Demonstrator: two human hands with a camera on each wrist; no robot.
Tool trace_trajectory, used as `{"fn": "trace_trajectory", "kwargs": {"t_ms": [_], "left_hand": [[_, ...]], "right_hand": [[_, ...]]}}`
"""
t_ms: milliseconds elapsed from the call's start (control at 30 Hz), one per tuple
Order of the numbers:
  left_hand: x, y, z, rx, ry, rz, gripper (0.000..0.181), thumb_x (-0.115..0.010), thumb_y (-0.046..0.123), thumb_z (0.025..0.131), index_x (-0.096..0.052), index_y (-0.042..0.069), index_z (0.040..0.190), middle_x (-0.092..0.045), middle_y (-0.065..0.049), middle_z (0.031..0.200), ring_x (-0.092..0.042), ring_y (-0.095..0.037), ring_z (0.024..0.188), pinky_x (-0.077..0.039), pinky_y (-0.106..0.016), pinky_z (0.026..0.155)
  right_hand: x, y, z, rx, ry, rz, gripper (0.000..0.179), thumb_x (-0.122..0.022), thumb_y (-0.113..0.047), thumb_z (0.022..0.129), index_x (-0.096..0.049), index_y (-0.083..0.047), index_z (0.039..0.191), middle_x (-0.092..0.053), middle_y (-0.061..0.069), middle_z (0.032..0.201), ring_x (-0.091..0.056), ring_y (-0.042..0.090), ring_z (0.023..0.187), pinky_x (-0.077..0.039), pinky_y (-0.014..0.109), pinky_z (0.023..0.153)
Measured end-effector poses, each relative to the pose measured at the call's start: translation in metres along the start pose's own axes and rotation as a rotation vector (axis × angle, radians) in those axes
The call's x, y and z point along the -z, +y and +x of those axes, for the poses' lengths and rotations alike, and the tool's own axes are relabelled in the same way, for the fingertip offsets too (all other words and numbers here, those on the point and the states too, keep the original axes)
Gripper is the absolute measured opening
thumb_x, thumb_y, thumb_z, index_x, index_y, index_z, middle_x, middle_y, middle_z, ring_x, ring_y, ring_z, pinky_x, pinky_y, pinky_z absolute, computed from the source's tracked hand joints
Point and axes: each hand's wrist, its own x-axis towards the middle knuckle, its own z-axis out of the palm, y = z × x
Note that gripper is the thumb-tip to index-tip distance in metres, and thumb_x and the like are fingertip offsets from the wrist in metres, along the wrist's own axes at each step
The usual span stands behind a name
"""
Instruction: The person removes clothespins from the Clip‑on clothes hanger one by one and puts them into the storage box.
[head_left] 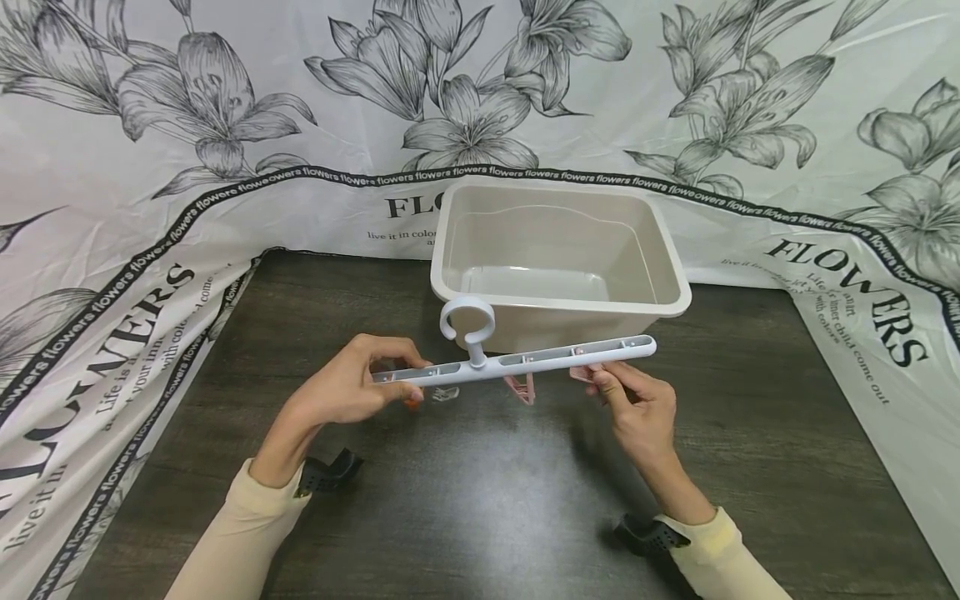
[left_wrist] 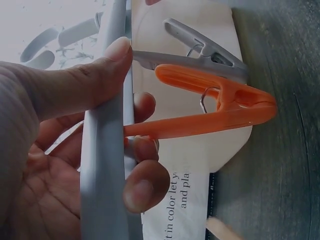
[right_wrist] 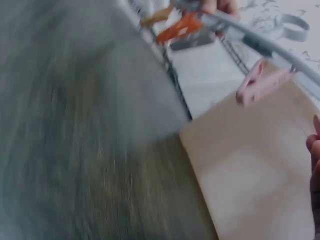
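A pale grey clip hanger (head_left: 487, 367) with a hook (head_left: 467, 312) is held up level over the table. My left hand (head_left: 356, 383) grips the bar near its left end, thumb on the near side and fingers on the far side. An orange clip (left_wrist: 215, 112) hangs by those fingers, with a grey clip (left_wrist: 200, 52) beyond it. Toward the bar's right half hangs a pink clip (head_left: 521, 387). My right hand (head_left: 641, 408) pinches another pink clip (head_left: 581, 374) under the bar's right end. The right wrist view is blurred and shows only those fingertips (right_wrist: 315, 150).
A beige plastic basin (head_left: 558, 308) stands on the dark wood table (head_left: 480, 517) just behind the hanger. White flower-printed cloth (head_left: 337, 208) hangs behind and along both sides. Each wrist wears a black strap (head_left: 330, 472).
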Motion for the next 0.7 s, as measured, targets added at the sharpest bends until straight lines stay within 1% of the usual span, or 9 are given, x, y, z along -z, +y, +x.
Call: {"fn": "trace_trajectory", "kwargs": {"t_ms": [67,133,200,233,300,400,533,633,700], "left_hand": [[-0.001,-0.001,0.0,-0.001,-0.003,-0.013,0.021,-0.083,0.007,0.085,-0.075,0.02,0.1,-0.075,0.002,0.081,-0.072,-0.02,0.075,-0.053,-0.03,0.078],[-0.002,-0.002,0.0,0.001,-0.003,-0.028,0.021,-0.082,0.008,0.085,-0.075,0.018,0.101,-0.075,0.001,0.082,-0.074,-0.022,0.075,-0.053,-0.03,0.078],[-0.002,-0.003,0.0,0.002,0.004,-0.04,0.02,-0.082,0.008,0.085,-0.075,0.017,0.102,-0.075,-0.001,0.083,-0.075,-0.024,0.074,-0.054,-0.031,0.078],[-0.002,-0.003,0.0,0.003,0.008,-0.043,0.02,-0.082,0.008,0.086,-0.075,0.017,0.102,-0.075,-0.002,0.083,-0.075,-0.026,0.075,-0.054,-0.031,0.077],[-0.002,-0.003,0.001,0.002,0.02,-0.044,0.02,-0.082,0.008,0.086,-0.075,0.018,0.102,-0.076,-0.003,0.082,-0.075,-0.028,0.074,-0.054,-0.031,0.076],[-0.001,-0.002,0.001,-0.019,0.037,-0.022,0.019,-0.082,0.01,0.086,-0.075,0.019,0.102,-0.076,-0.005,0.081,-0.074,-0.029,0.073,-0.053,-0.03,0.072],[0.0,0.0,0.002,-0.058,0.056,0.024,0.018,-0.082,0.013,0.087,-0.074,0.02,0.102,-0.075,-0.004,0.078,-0.072,-0.023,0.069,-0.052,-0.028,0.066],[0.0,-0.001,0.003,-0.079,0.08,0.055,0.016,-0.082,0.015,0.088,-0.074,0.021,0.101,-0.075,-0.002,0.076,-0.071,-0.019,0.068,-0.051,-0.027,0.062],[0.001,-0.001,0.003,-0.082,0.097,0.069,0.016,-0.082,0.015,0.088,-0.074,0.021,0.1,-0.075,0.0,0.076,-0.071,-0.02,0.068,-0.05,-0.027,0.061]], "right_hand": [[-0.002,-0.004,0.0,-0.107,-0.013,0.103,0.018,-0.058,0.009,0.099,-0.069,0.02,0.108,-0.08,0.001,0.092,-0.074,0.005,0.076,-0.055,0.018,0.061],[-0.003,-0.006,0.001,-0.199,-0.015,0.178,0.022,-0.056,0.003,0.102,-0.068,0.02,0.108,-0.08,0.001,0.089,-0.075,0.006,0.078,-0.054,0.019,0.059],[-0.003,-0.007,0.004,-0.235,-0.013,0.221,0.022,-0.057,0.001,0.102,-0.068,0.019,0.109,-0.079,0.002,0.089,-0.076,0.008,0.078,-0.052,0.019,0.059],[-0.002,-0.006,0.005,-0.238,-0.022,0.221,0.022,-0.057,0.001,0.102,-0.068,0.019,0.11,-0.079,0.002,0.089,-0.075,0.008,0.078,-0.052,0.019,0.059],[0.0,-0.006,0.007,-0.223,-0.033,0.186,0.022,-0.058,0.003,0.101,-0.069,0.018,0.112,-0.08,0.001,0.091,-0.074,0.007,0.076,-0.052,0.019,0.059],[0.004,-0.004,0.01,-0.201,-0.057,0.12,0.024,-0.061,0.003,0.1,-0.068,0.018,0.117,-0.081,-0.002,0.096,-0.072,0.007,0.073,-0.052,0.02,0.059],[0.01,-0.002,0.012,-0.195,-0.086,0.039,0.026,-0.061,0.001,0.1,-0.067,0.017,0.12,-0.081,-0.006,0.099,-0.071,0.006,0.074,-0.051,0.02,0.059],[0.012,0.0,0.013,-0.211,-0.063,0.002,0.027,-0.06,-0.001,0.101,-0.067,0.016,0.12,-0.08,-0.006,0.097,-0.07,0.007,0.072,-0.051,0.022,0.058],[0.013,0.001,0.013,-0.235,-0.041,-0.007,0.026,-0.061,-0.003,0.102,-0.068,0.016,0.119,-0.08,-0.003,0.094,-0.07,0.009,0.07,-0.051,0.023,0.057]]}}
